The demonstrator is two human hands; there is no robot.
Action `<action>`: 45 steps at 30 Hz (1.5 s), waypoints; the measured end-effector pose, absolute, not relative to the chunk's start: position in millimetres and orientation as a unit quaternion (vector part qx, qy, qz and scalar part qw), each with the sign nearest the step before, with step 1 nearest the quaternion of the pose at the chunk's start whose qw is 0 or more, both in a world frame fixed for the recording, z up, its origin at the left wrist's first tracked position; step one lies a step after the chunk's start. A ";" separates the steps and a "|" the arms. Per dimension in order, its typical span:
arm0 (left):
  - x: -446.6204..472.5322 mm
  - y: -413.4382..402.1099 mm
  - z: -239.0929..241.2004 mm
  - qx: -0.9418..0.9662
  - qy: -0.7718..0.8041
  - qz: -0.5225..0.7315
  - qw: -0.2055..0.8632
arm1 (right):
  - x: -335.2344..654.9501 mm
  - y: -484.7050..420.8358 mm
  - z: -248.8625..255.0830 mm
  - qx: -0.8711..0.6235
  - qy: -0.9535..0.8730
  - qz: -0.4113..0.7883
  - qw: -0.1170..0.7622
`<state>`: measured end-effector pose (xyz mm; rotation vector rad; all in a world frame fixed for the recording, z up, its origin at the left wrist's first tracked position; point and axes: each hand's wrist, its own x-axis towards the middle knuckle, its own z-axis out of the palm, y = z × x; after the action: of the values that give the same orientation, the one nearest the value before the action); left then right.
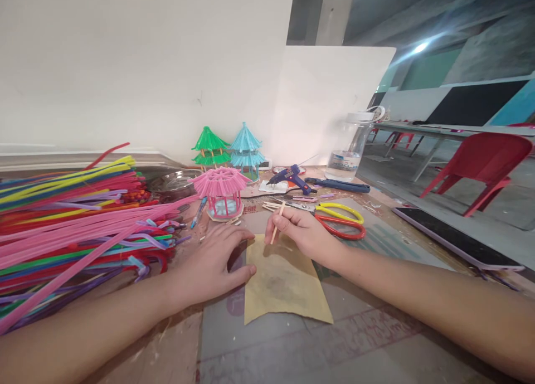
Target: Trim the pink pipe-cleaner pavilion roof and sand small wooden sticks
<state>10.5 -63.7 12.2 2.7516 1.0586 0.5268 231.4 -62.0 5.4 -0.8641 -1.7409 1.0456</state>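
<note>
My right hand [300, 232] pinches a short wooden stick [274, 234] between thumb and fingers, tilted over the far part of a tan sheet of sandpaper [288, 295]. A dark smudge marks the middle of that sheet. Fingers stretched out, my left hand [221, 256] rests at the sheet's left edge and holds nothing. Beyond the hands stands a small pink pavilion model [221, 192] with a fringed roof. More light wooden sticks [271, 206] lie just past my right hand, beside scissors [340, 219] with yellow and red handles.
Bundles of colored pipe cleaners [83, 228] cover the left side. Green [211, 147] and blue [246, 144] pavilion models stand at the back, near a glue gun [292, 178], blue-handled pliers [338, 185] and a water jug [346, 150]. A phone [455, 236] lies at right.
</note>
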 end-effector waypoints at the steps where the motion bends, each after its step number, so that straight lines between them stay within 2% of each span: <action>1: 10.4 -63.5 11.8 0.916 0.352 0.179 0.073 | 231.4 -62.1 5.5 -0.347 -0.701 0.439 0.442; 5: 9.9 -63.0 10.6 0.916 0.349 0.180 0.081 | 230.9 -62.3 4.8 -0.346 -0.688 0.467 0.435; 16: 9.5 -62.5 9.9 0.915 0.353 0.174 0.090 | 230.6 -64.3 5.6 -0.340 -0.685 0.443 0.467; 23: 9.9 -62.5 9.9 0.916 0.353 0.170 0.088 | 229.5 -67.5 3.8 -0.340 -0.718 0.429 0.429; 28: 9.7 -62.6 10.0 0.919 0.344 0.170 0.085 | 226.7 -70.7 3.9 -0.319 -0.707 0.444 0.448; 33: 9.3 -62.7 10.3 0.922 0.342 0.166 0.077 | 227.2 -69.2 3.9 -0.350 -0.723 0.416 0.427; 40: 9.8 -63.1 11.9 0.923 0.346 0.155 0.072 | 231.6 -68.3 7.6 -0.401 -0.784 0.256 0.399; 45: 10.0 -63.0 12.0 0.924 0.344 0.154 0.067 | 230.0 -68.5 5.8 -0.408 -0.768 0.277 0.409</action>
<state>10.0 -63.0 12.0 2.7857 1.0370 0.4631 230.0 -68.5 5.8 -1.0285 -1.9337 0.6968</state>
